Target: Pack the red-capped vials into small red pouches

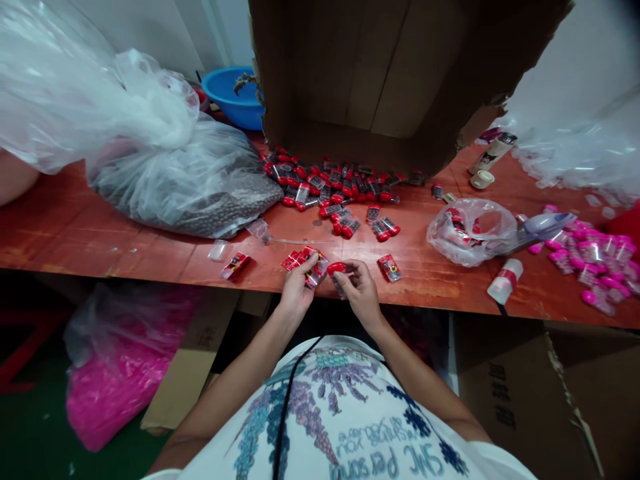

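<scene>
Reddish-brown counter [165,257] supports a large cardboard box [380,73], its open side facing the person. A pile of red-capped containers [333,183] lies at the box mouth, presumably for easy reach.

Left hand [296,293]: fingers narrowed on red printed packets [316,272], thumb on top; the grip likely keeps them together. Right hand [364,297]: thumb and fingers pinch one clear container with a red cap [337,268]. The container is held upright or slightly tilted, cap up, probably to leave the cap exposed. Both hands work near the front edge, close together, which shortens the distance between the held items.

A clear bag of dark beads [200,200] rests left of the pile; pink-capped containers [607,253] lie far right, apparently grouped by colour.
</scene>
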`<state>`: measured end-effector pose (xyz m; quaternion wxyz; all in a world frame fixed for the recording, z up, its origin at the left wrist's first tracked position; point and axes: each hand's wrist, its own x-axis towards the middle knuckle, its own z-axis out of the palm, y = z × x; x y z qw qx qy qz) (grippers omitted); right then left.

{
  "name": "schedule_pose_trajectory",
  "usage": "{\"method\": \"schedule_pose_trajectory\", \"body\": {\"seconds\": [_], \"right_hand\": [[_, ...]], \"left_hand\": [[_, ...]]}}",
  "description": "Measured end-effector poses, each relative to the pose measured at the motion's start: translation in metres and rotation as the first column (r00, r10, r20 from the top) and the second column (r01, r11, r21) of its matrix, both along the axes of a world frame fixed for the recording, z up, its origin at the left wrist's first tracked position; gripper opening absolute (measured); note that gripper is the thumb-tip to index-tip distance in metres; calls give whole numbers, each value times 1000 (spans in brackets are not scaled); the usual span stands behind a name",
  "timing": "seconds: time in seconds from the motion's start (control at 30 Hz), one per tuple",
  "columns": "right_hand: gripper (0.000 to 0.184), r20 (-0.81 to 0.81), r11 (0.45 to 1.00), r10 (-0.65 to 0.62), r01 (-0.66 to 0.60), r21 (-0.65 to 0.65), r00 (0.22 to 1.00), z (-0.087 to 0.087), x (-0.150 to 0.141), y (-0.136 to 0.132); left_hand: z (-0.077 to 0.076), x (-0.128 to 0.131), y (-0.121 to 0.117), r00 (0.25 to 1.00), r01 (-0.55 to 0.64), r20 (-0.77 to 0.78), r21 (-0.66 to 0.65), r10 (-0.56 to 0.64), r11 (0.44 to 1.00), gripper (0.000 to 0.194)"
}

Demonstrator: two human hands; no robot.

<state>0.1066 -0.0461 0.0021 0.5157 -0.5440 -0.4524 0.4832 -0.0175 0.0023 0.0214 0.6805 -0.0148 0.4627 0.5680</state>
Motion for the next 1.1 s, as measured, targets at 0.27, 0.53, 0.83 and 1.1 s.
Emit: {"method": "schedule_pose_trajectory", "body": {"seconds": [0.27,0.53,0.83,1.1], "right_hand": [[33,42,1000,4,-3,-3,999,2,2,0],[33,-4,1000,11,-11,-4,1000,4,1,-2],[31,-53,1000,-2,3,2,999,7,2,1],[40,-105,1000,-16,14,-27,994,4,7,4]], "left_hand": [[5,3,-3,999,37,12,-21,-36,999,10],[4,8,-5,996,-31,-87,71,37,997,16],[4,11,-8,991,27,-130,152,-7,988,17],[6,8,-12,977,146,-190,260,-98,954,28]]}}
